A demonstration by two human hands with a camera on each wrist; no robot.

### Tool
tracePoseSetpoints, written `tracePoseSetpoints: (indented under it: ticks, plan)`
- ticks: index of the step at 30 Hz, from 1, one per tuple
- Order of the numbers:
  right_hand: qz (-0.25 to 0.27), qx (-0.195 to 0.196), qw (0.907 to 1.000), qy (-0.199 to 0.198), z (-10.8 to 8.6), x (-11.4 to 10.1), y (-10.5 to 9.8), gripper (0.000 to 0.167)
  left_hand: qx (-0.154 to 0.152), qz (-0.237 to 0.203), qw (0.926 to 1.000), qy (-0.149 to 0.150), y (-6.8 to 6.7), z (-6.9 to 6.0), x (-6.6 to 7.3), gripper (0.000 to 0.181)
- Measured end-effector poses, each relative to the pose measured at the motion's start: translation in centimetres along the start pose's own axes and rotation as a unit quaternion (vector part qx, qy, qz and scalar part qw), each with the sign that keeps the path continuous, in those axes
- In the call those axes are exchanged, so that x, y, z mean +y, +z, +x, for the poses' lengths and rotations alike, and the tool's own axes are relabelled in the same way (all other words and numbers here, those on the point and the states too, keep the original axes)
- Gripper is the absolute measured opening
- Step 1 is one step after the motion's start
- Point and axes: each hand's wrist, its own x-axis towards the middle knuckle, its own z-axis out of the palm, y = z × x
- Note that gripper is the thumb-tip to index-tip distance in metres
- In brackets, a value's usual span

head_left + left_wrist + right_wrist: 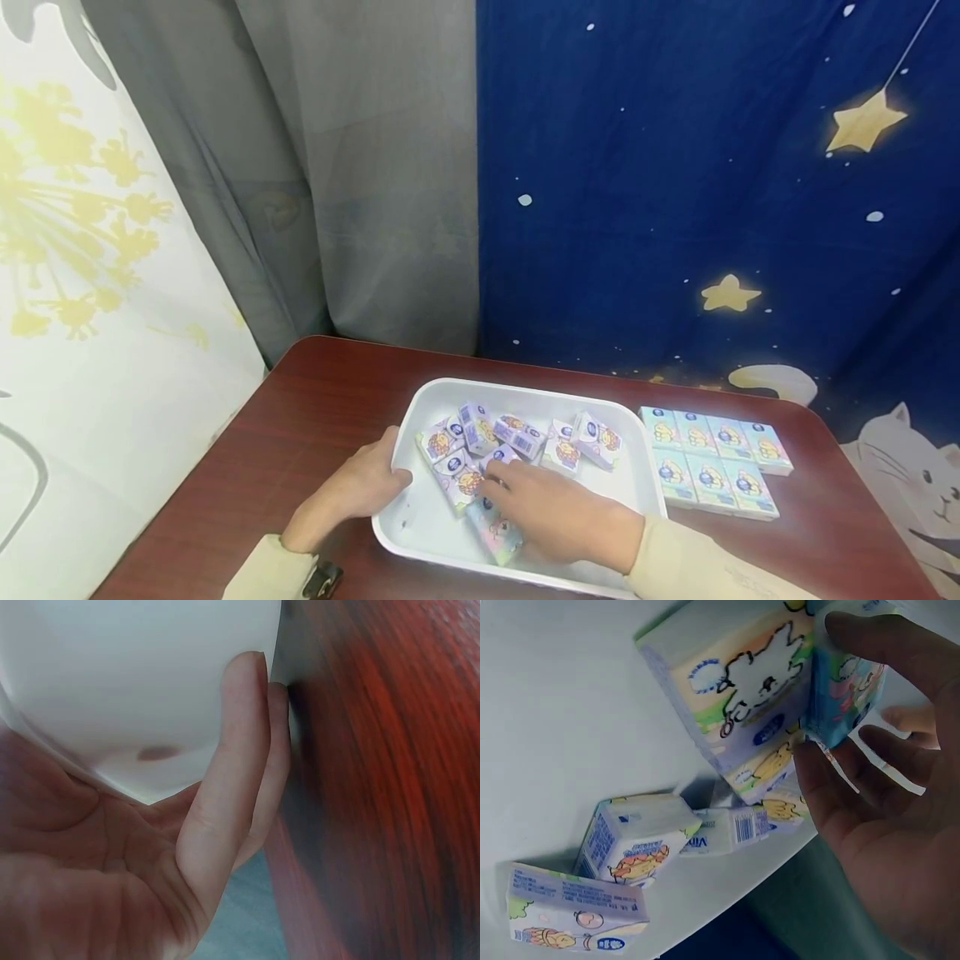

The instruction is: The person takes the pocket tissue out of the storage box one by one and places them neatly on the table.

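Observation:
A white tray (420, 521) sits on the table, with several small purple-and-white tissue packs (566, 446) lying loosely inside it. My left hand (363, 482) grips its left rim; in the left wrist view, fingers (238, 750) press against the white wall. Reaching into the near part of the tray, my right hand (551, 510) pinches a blue-green tissue pack (495, 532). The right wrist view has this blue pack (844, 694) between thumb and fingers, beside a pack with a white cartoon animal (761, 679). Part of the held pack is hidden by the hand.
Right of the tray, several blue-green tissue packs (712, 479) lie in two neat rows on the dark red table (330, 400). A grey curtain (397, 167) and a blue starry curtain (637, 167) hang behind the table's back edge.

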Motion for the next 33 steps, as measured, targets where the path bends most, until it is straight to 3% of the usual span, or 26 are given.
tracePoseSetpoints:
  ticks: [11, 19, 33]
  plan:
    - [0.096, -0.014, 0.9935, 0.060, -1.1, 1.1, -2.1, 0.086, 0.001, 0.003, 1.0000, 0.002, -0.1, 0.0, 0.1, 0.052]
    - [0.108, -0.008, 0.9900, 0.090, -2.4, 2.0, -3.4, 0.081, 0.000, 0.003, 1.0000, -0.002, -0.1, -0.1, 0.1, 0.053]
    - [0.126, 0.091, 0.9817, 0.110, -6.6, 4.8, -3.9, 0.080, 0.004, 0.013, 0.9999, 0.001, -0.1, 0.0, 0.1, 0.051]
